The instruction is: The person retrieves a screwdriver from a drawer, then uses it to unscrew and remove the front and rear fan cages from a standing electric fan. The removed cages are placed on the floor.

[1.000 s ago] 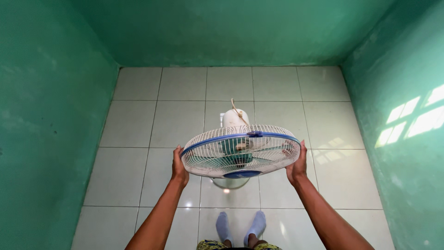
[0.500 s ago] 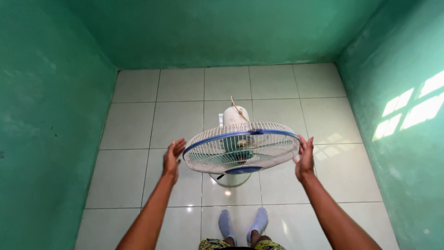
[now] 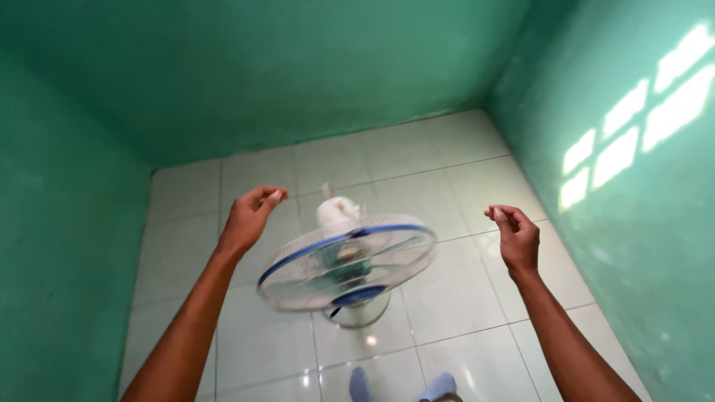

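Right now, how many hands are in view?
2. The left hand is raised left of the fan; the right hand is raised to its right. Neither touches it.

- One standing fan (image 3: 347,262), white grille with a blue rim, at the centre of the view.
- Two bare hands: left hand (image 3: 249,217) at 10 o'clock of the fan, right hand (image 3: 516,237) at 3 o'clock.
- Two socked feet (image 3: 402,388) at 6 o'clock.

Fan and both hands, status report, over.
Left hand and right hand empty, fingers curled, clear of fan. Fan standing on white tile floor. Nothing between.
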